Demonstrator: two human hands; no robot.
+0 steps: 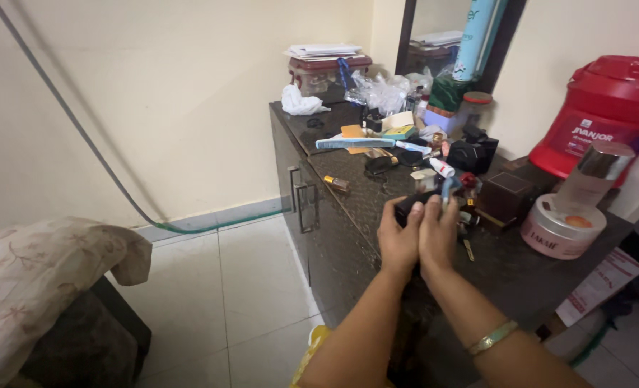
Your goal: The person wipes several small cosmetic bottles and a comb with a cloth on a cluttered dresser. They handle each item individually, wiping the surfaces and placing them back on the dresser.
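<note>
Centrally, left hand (398, 241) and right hand (438, 233) are pressed side by side above the dark worktop (348, 208). Left grip: fingers clamped on a small black object (408, 205), held at the fingertips; what it is cannot be told. Right grip: fingers closed on a slim blue item (446, 188) that stands up out of the hand; a gold bangle (492, 338) sits on that wrist.

Just beyond the grips: white tube with red cap (441, 167), small white box (425, 178), red-topped bottle (467, 179), all crowded close together. Right of the grips: dark brown box (507, 195), then a round pink-and-white jar (560, 228) with a silver-capped bottle (598, 172) standing behind it. Just beneath the right hand a small metal piece (469, 249) lies flat. Left of the grips, near the worktop edge: small amber bottle (336, 184) on its side.

Farther off: long light-blue comb (355, 143), yellow card (352, 131), black pouch (472, 153), crumpled white cloth (299, 103), clear plastic wrapping (384, 92), lidded storage box with papers on top (323, 68), mirror (441, 29). Far right: large red water dispenser (603, 108).

Below left: tiled floor (226, 287), cabinet door handles (301, 205), grey cable (82, 136) on the wall, floral cloth (39, 280) over furniture.
</note>
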